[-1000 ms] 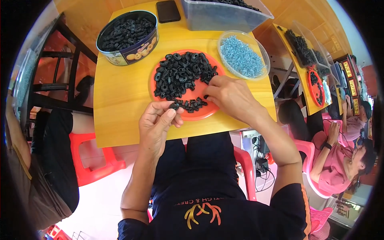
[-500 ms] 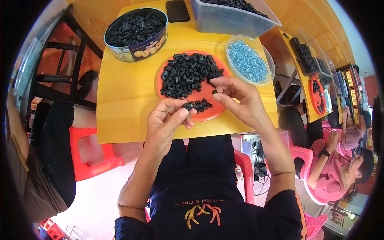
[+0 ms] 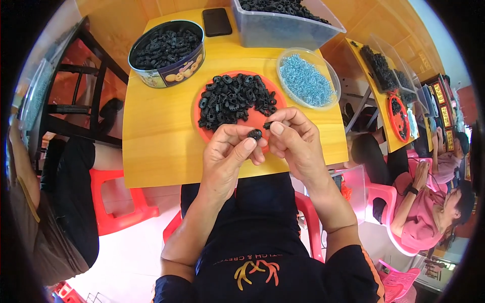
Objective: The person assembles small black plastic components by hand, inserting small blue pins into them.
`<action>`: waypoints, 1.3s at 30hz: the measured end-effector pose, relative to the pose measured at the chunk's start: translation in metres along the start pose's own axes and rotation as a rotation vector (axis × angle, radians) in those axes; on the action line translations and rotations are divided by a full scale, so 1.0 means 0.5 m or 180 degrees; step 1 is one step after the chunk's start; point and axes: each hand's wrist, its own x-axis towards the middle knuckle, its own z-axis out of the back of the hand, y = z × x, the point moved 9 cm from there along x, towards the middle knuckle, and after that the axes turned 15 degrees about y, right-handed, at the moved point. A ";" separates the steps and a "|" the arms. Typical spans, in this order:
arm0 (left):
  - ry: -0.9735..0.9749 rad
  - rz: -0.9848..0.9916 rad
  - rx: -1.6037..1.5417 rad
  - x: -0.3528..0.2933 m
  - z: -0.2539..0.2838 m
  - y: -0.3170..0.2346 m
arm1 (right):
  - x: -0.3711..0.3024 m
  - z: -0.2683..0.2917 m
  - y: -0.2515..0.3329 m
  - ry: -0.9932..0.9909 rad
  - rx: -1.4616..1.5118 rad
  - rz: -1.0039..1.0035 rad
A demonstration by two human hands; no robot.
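Observation:
My left hand (image 3: 227, 151) pinches a small round black plastic part (image 3: 255, 134) between thumb and forefinger, over the near edge of the red plate. Close beside it, my right hand (image 3: 295, 141) grips another small black piece (image 3: 268, 125) with thumb and fingertips. The two pieces are a little apart. Beyond my hands, a heap of black plastic parts (image 3: 230, 98) lies on the red plate (image 3: 198, 129). The plate's near side is mostly hidden by my hands.
On the yellow table (image 3: 156, 156) stand a round tin of black parts (image 3: 164, 50), a tub of tiny blue-clear pieces (image 3: 308, 81), a phone (image 3: 217, 22) and a clear bin (image 3: 283, 30) of black parts. People sit on both sides; a pink-shirted person (image 3: 422, 217) is at right.
Both hands have come closer together; the right moved left and down with its piece, and the left moved right. The tabletop sits slightly lower in view.

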 end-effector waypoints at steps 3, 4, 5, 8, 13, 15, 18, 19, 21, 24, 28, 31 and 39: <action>-0.0036 -0.0056 0.0009 -0.002 0.005 0.000 | -0.002 -0.016 -0.015 0.0120 0.0376 -0.0052; -0.0042 -0.0080 0.0040 -0.004 0.007 -0.001 | -0.002 -0.019 -0.019 0.0157 0.0473 -0.0078; -0.0048 -0.0080 0.0035 -0.004 0.008 -0.001 | -0.003 -0.022 -0.023 0.0186 0.0567 -0.0102; -0.0049 -0.0046 0.0068 -0.005 0.009 -0.002 | -0.009 -0.021 -0.028 -0.0006 0.0436 -0.0089; -0.0007 -0.0042 0.0153 -0.006 0.008 -0.002 | -0.018 -0.006 -0.032 -0.0225 0.0107 -0.0021; -0.0007 -0.0038 0.0156 -0.007 0.006 -0.002 | -0.021 -0.006 -0.029 -0.0254 0.0114 0.0049; -0.0009 -0.0049 0.0224 -0.008 0.003 -0.003 | -0.028 -0.006 -0.019 -0.0236 -0.0242 0.0228; -0.0005 -0.0065 0.0283 -0.008 0.002 -0.004 | -0.030 -0.008 -0.014 -0.0252 -0.0308 0.0290; -0.0010 -0.0081 0.0272 -0.009 0.002 -0.003 | -0.032 -0.010 -0.009 -0.0274 -0.0378 0.0354; -0.0019 -0.0085 0.0252 -0.009 0.003 -0.003 | -0.034 -0.024 0.008 -0.0163 -0.0670 0.0543; -0.0008 -0.0092 0.0258 -0.009 -0.001 -0.006 | -0.038 -0.031 0.023 -0.0082 -0.1150 0.0735; -0.0022 -0.0071 0.0254 -0.009 0.000 -0.004 | -0.038 -0.036 0.036 -0.0030 -0.1667 0.0868; -0.0054 -0.0112 0.0275 -0.014 -0.002 -0.005 | -0.049 -0.056 0.053 -0.0059 -0.2627 0.1112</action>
